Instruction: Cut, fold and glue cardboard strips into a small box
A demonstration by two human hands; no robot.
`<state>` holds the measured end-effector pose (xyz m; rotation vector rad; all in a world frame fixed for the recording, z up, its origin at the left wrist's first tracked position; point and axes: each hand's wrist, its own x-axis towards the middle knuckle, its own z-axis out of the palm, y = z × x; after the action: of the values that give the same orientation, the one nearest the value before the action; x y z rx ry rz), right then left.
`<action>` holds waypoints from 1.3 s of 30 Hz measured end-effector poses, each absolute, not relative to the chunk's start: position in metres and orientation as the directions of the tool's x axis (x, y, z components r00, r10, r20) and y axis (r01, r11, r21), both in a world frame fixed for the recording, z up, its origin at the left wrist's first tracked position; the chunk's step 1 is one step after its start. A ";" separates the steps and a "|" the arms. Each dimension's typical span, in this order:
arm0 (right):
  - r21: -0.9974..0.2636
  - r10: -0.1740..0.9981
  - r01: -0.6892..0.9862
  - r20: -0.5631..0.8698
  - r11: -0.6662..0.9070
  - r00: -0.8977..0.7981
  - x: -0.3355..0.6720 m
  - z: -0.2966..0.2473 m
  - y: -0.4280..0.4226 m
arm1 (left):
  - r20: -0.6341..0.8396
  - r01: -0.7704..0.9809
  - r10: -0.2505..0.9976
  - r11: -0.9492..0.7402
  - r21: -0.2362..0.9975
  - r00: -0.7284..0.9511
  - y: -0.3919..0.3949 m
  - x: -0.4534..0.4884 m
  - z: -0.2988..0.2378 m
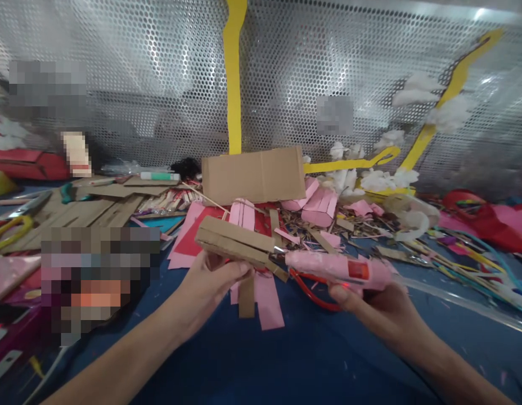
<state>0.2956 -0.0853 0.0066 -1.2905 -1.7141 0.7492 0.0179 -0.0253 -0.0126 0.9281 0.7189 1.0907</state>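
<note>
My left hand (214,281) is closed around a narrow folded cardboard piece (233,239), thumb along its lower side. A pink hot glue gun (328,265) is gripped in my right hand (379,315), with a clear glue stick (467,304) running out of its back end. Its metal nozzle points left and meets the right end of the cardboard piece; whether glue is coming out I cannot make out. Just below and behind the cardboard piece lie pink paper strips (269,301), a brown cardboard strip (246,298) and red-handled scissors (315,292), partly hidden.
Behind my hands a cardboard panel (252,175) leans near the perforated metal wall (180,84). Cardboard sheets (92,205) and a glue tube (160,176) lie to the left. Cardboard scraps, white fluff (379,180) and several sticks lie to the right on the blue table (261,365).
</note>
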 end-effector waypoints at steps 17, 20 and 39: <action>-0.855 0.949 0.416 0.305 0.308 -0.076 0.292 0.005 -0.087 | -0.030 -0.444 0.907 0.234 0.865 0.420 -0.027 0.020 -0.006; -0.870 0.960 0.407 0.257 0.279 -0.108 0.291 0.004 -0.087 | -0.022 -0.450 0.900 0.239 0.860 0.436 -0.027 0.020 -0.005; -0.806 0.967 0.535 0.223 0.252 -0.120 0.292 0.003 -0.086 | -0.182 -0.496 0.866 0.426 0.756 0.466 -0.027 0.018 -0.013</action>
<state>0.2922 -0.0860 0.0032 -1.3828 -1.7674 0.7209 0.0183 -0.0266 -0.0132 0.6897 0.6189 0.9220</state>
